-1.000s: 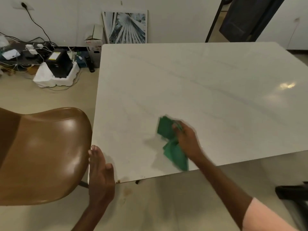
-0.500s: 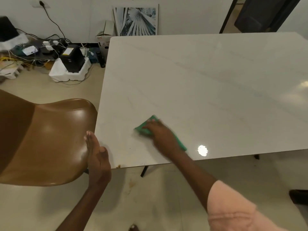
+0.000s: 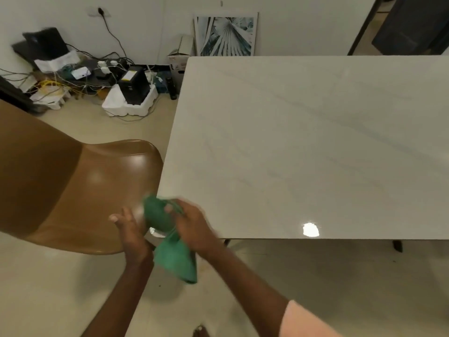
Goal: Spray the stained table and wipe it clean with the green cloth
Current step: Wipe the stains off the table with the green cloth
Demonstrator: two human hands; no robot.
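Note:
The white marble table (image 3: 303, 147) fills the right of the head view. At its near left corner my right hand (image 3: 192, 227) grips the green cloth (image 3: 170, 244), which bunches over the corner and hangs below the edge. My left hand (image 3: 130, 229) is just left of the cloth, beside the corner, fingers straight and slightly spread; whether it touches the cloth I cannot tell. No spray bottle is in view.
A brown chair (image 3: 73, 190) stands close against the table's left edge. Cables, a black box in white foam (image 3: 132, 96) and cartons lie on the floor at the back left. A framed picture (image 3: 226, 35) leans on the wall.
My right hand has swept the cloth left across the table's near edge to the corner, where it now hangs off. My left hand has risen to meet it.

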